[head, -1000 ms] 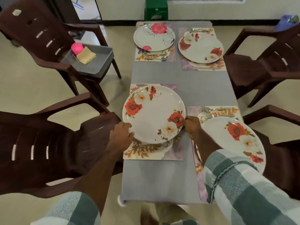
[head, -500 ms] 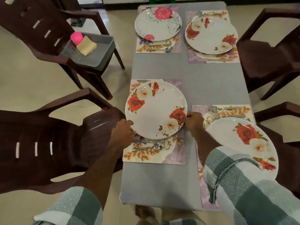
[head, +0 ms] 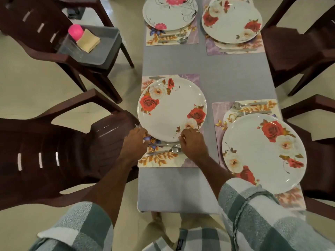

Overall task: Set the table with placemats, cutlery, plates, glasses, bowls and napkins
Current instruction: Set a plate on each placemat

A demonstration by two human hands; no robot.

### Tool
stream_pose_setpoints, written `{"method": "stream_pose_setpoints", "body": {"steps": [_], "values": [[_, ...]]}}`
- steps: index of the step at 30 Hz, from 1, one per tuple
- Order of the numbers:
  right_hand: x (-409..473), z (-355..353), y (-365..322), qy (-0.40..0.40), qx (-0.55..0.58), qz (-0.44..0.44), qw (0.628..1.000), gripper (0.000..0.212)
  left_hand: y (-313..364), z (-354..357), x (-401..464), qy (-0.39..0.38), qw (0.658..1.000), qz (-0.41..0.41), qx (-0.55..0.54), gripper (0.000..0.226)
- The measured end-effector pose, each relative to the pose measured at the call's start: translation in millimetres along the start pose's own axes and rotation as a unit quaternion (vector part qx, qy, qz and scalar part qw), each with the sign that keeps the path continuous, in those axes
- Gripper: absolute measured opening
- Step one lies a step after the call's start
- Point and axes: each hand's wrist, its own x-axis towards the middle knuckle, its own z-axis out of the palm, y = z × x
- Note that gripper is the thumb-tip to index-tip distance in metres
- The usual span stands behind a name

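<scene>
1. Both of your hands are at the near rim of the rose plate (head: 172,109): your left hand (head: 135,140) has curled fingers against its near-left edge, your right hand (head: 192,142) pinches its near-right edge with bent fingers.
2. That plate lies on the near-left placemat (head: 159,160), with a spoon (head: 175,150) and other cutlery showing just below its rim.
3. On the left chair (head: 45,20) sits a grey bin (head: 107,46); in it you have a pink cup (head: 75,31), a folded tan napkin (head: 88,40) and a clear glass (head: 70,49).
4. You can count four plates and four placemats on the grey table (head: 235,78), and four brown chairs around it.
5. The far two plates are cut off by the top edge; cutlery under the far-right plate (head: 232,20) is hard to make out; your right sleeve (head: 253,214) hides part of the near-right placemat (head: 217,113).
</scene>
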Motion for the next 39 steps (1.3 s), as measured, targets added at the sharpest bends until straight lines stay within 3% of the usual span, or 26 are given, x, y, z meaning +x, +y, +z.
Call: {"method": "stream_pose_setpoints", "body": {"steps": [6,13,27,30,33,39], "values": [[-33,8,-8,-0.026,0.023,0.085,0.996,0.02,-5,10,-12,-0.007,1.0,0.018,-0.016,0.031],[-43,13,-19,-0.017,0.102,0.252,0.962,0.008,-7,12,-22,-0.002,0.997,0.071,-0.021,0.03],[-73,-3,-7,-0.017,0.081,0.303,0.949,0.012,2,6,-21,-0.033,0.996,0.08,0.001,0.042],[-62,-11,-7,-0.005,0.061,0.281,0.958,0.026,3,3,-15,-0.037,0.996,0.082,0.008,0.036],[-31,-16,-3,0.043,0.051,0.27,0.96,0.027,1,-2,-5,-0.032,0.997,0.076,-0.001,0.024],[33,-23,1,0.061,0.143,0.399,0.903,0.039,6,-15,6,-0.018,0.999,0.046,0.007,0.039]]}}
